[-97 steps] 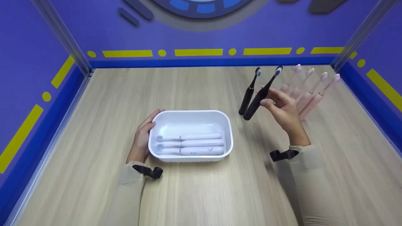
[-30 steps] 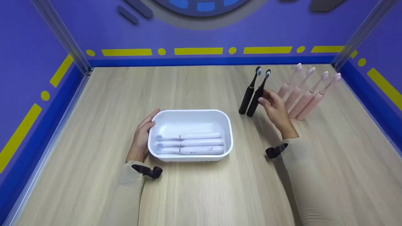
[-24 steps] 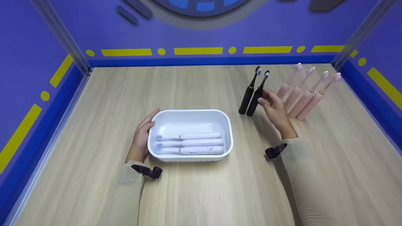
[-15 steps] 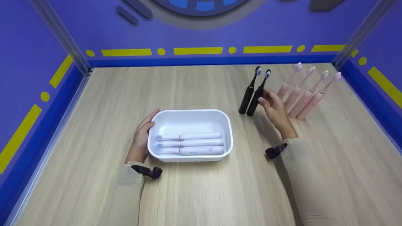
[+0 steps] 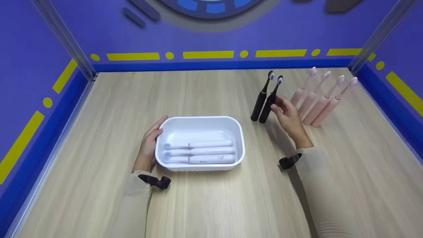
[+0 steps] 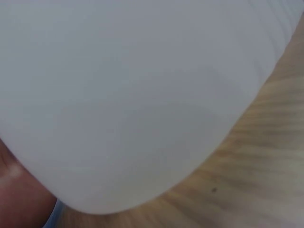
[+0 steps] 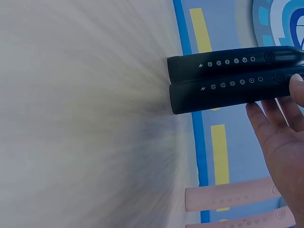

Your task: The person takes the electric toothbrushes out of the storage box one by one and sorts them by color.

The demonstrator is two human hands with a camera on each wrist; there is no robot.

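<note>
In the head view my left hand (image 5: 148, 145) holds the left end of a white plastic tub (image 5: 201, 124), its fingers along the outside wall. Three white electric toothbrushes (image 5: 211, 151) lie side by side in the tub. My right hand (image 5: 289, 120) pinches the handle of a black electric toothbrush (image 5: 267, 110), which stands upright on the table. Close on its left stands a second black electric toothbrush (image 5: 258, 105). The right wrist view shows my thumb (image 7: 298, 88) against the held handle. The tub's wall (image 6: 128, 95) fills most of the left wrist view.
Several pink electric toothbrushes (image 5: 322, 109) stand upright in a row just right of my right hand. Blue-purple panels with yellow marks (image 5: 208, 54) enclose the wooden table (image 5: 205, 205) at the back and both sides.
The black toothbrush in my right hand, raised and tilted 3.2 seconds ago, now stands beside the other black one. In the last second hardly anything moves. My left hand stays at the tub.
</note>
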